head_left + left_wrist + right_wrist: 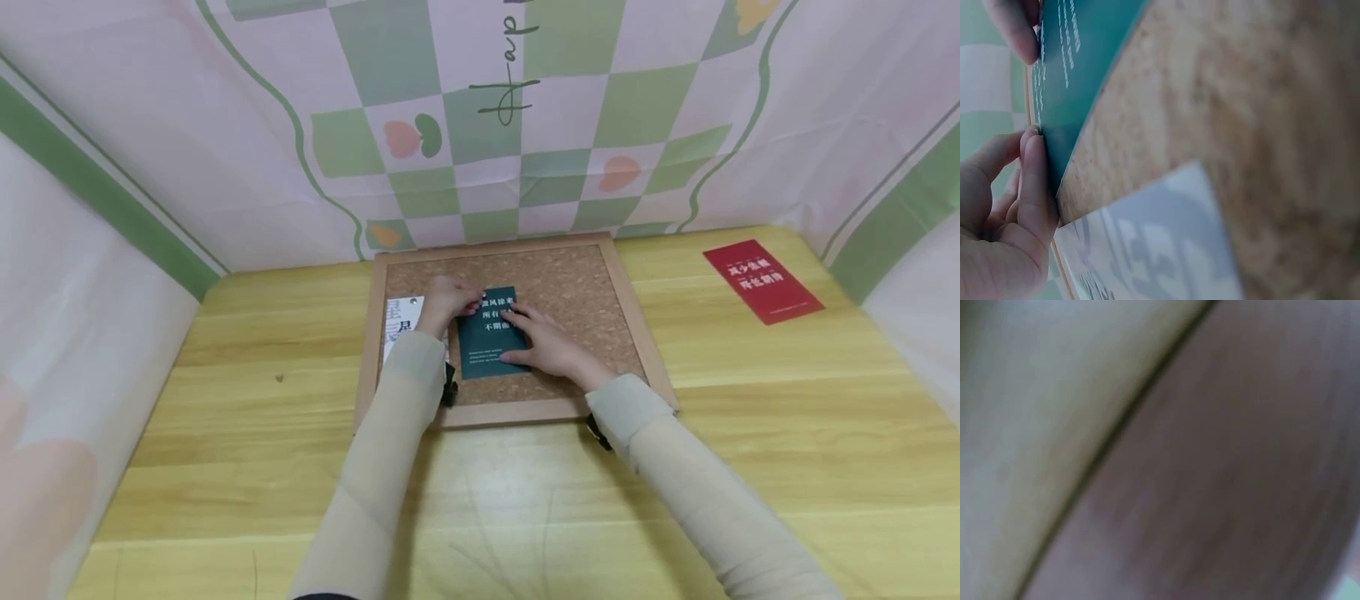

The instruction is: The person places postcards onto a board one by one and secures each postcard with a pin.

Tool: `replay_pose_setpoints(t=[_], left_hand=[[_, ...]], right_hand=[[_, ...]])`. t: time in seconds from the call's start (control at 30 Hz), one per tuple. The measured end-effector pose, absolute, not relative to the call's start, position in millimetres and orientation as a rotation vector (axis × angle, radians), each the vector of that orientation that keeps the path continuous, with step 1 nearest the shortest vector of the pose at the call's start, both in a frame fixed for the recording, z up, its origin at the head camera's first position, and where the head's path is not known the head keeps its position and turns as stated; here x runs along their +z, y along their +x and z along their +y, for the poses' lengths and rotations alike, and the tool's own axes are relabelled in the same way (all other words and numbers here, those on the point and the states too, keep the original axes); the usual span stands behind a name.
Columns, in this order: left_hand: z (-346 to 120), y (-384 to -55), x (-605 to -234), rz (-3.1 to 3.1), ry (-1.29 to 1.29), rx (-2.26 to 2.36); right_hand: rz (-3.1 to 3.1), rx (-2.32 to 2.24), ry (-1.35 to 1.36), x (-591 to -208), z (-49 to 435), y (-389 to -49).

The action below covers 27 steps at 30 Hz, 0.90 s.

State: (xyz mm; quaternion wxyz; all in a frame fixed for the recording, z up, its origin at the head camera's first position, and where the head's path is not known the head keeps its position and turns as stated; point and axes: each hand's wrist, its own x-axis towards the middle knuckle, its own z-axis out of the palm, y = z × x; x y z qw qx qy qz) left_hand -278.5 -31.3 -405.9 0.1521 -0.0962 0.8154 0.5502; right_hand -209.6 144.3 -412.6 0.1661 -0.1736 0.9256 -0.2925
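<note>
A dark green card (480, 346) with white writing lies on a framed corkboard (577, 292). At the card's top left corner, my left hand (444, 304) pinches a small pale push pin, mostly hidden between thumb and fingertips. My right hand (553, 343) rests on the card's right side with fingers spread, holding it flat. Left of it, a white printed card (396, 321) is on the cork, partly covered by my left arm, with a small round pin near its top. In the left wrist view the green card (1079, 69) reaches my fingers (1036, 181).
A red card (765, 282) with white writing lies on the wooden table (247, 417), to the right of the board. Behind the board hangs a checked green and white cloth (480, 125). The right wrist view is blurred, showing only close surfaces.
</note>
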Motion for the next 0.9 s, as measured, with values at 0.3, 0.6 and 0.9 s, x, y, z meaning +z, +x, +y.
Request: replay_pose_setpoints(t=[0.3, 0.6, 0.9], left_hand=[[-35.8, -279.7, -403.8, 2.23, -0.312, 1.626], [-35.9, -281.2, -404.0, 2.188, -0.336, 1.653], [-32.4, -284.1, -406.4, 2.212, -0.36, 1.632]], right_hand=[[2.633, -0.837, -0.498, -412.7, 142.6, -208.0], [2.635, -0.842, -0.497, -413.3, 143.7, -208.4], [2.631, -0.843, -0.493, -412.4, 144.5, -209.3]])
